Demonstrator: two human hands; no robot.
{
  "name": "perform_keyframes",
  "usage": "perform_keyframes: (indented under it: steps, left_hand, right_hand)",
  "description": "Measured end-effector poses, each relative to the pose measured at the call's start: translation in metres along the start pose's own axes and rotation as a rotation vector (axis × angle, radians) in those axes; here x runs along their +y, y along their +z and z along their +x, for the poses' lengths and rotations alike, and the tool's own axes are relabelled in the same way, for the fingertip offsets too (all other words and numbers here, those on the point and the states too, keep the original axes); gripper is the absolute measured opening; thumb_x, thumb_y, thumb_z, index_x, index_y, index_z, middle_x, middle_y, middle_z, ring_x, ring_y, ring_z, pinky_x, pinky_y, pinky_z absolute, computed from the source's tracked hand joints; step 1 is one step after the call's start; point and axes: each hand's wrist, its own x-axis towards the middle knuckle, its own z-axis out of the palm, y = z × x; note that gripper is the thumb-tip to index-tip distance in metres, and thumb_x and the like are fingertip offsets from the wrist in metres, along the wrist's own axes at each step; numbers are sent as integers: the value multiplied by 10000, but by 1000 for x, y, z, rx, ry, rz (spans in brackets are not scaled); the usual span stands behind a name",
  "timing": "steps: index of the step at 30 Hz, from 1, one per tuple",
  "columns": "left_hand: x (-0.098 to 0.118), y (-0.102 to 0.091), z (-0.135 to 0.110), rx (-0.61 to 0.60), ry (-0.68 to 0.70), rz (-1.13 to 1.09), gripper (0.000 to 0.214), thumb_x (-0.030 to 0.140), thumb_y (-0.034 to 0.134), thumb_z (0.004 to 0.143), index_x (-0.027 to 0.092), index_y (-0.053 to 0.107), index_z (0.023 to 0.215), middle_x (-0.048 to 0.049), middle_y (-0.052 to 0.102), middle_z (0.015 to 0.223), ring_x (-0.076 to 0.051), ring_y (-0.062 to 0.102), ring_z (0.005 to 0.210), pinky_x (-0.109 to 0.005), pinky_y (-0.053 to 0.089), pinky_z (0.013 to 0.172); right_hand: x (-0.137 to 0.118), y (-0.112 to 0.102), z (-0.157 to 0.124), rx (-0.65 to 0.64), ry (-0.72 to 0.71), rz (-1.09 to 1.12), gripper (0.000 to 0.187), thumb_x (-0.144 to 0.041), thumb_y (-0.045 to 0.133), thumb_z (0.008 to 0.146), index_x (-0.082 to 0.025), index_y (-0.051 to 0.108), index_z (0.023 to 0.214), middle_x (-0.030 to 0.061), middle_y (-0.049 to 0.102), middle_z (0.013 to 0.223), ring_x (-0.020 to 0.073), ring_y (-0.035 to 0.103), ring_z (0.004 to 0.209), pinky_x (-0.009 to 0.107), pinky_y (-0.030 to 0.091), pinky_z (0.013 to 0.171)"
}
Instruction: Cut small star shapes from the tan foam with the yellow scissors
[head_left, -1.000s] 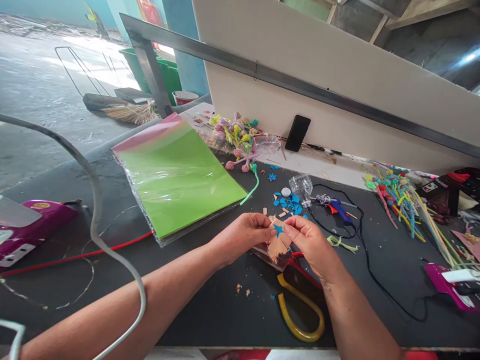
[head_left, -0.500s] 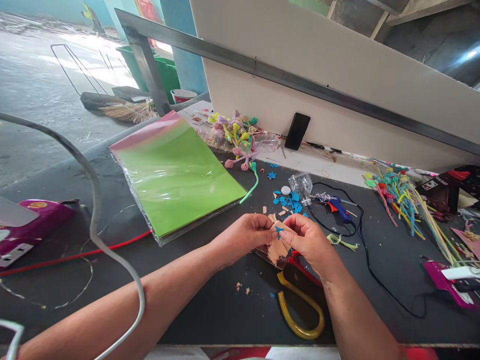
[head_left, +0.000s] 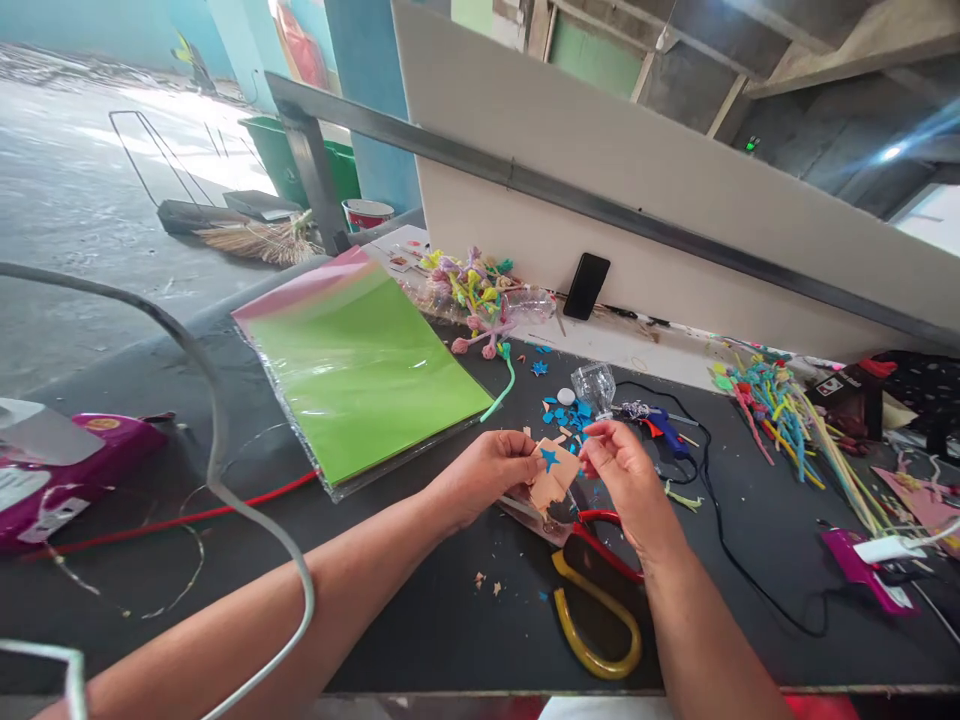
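Observation:
My left hand [head_left: 487, 470] pinches a small peach foam piece [head_left: 553, 482] with a blue star [head_left: 550, 458] stuck on its upper part. It holds the piece just above the dark table [head_left: 420, 600]. My right hand [head_left: 628, 482] is a little to the right of the piece and off it. Its fingertips are pressed together near a clear cut-off bottle top [head_left: 594, 384]; what they hold, if anything, is too small to tell. Scissors with a red and a yellow handle [head_left: 598, 625] lie under my hands.
Blue foam scraps [head_left: 567, 412] and a blue glue gun [head_left: 666, 426] with a black cord lie beyond my hands. A green sheet pack [head_left: 360, 372] lies left, colourful pipe cleaners [head_left: 780, 412] right, a phone [head_left: 586, 285] leans on the back board, and a pink device [head_left: 71, 462] sits far left.
My right hand has lifted off the blue star and drawn a little right, leaving the star on the peach piece. The view has shifted slightly.

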Motion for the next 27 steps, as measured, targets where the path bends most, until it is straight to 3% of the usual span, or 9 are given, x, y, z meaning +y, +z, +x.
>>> perform_keyframes:
  steps: [3,6,8,11,14,21,27]
  left_hand:
    - [3,-4,1,34,39,-4,295,374,725,635,129,565,667,22,570,558,-96,545,485,-216,441,498]
    - [7,-4,-2,20,75,-51,310,370,746,601,130,550,615,22,562,551,-92,536,492,-224,456,516]
    - [8,-3,-4,1,86,-80,318,366,754,585,131,539,585,26,549,540,-91,530,488,-233,466,524]
    - [7,-2,-5,-27,93,-113,320,358,761,570,132,534,566,31,534,525,-95,532,477,-247,477,524]
    - [4,-3,-5,-56,87,-133,302,341,766,562,128,554,588,23,552,523,-107,555,479,-246,477,519]
    - [5,-9,-2,-67,102,-147,296,333,754,581,132,536,589,22,549,522,-106,551,465,-238,472,494]
    - [15,-18,-2,-8,188,-197,289,337,753,586,126,559,608,20,549,550,-90,522,483,-243,479,527]
  right_hand:
    - [-15,-8,-20,-42,-24,-372,167,-356,500,867,-255,500,999,-18,550,763,162,541,702,294,433,659]
    - [-19,-15,-54,-186,-5,-741,156,-267,517,831,-252,555,981,34,602,902,213,571,853,351,443,779]
    - [-13,-18,-76,-321,61,-884,357,-262,624,742,-253,565,1093,72,598,1090,272,537,1030,400,422,886]
    - [1,-22,-95,-345,95,-987,576,-228,667,680,-247,512,1235,90,547,1230,293,478,1140,419,380,979]
    - [9,-25,-96,-327,56,-1038,623,-175,624,687,-231,482,1291,95,542,1244,277,476,1155,394,372,999]
    - [-4,-34,-81,-491,9,-1015,789,-139,605,609,-272,409,1363,84,578,1242,268,508,1169,399,385,1005]
    - [-5,-63,-82,-488,140,-702,756,-50,515,592,-286,463,1309,53,575,1297,221,525,1186,364,380,1028]
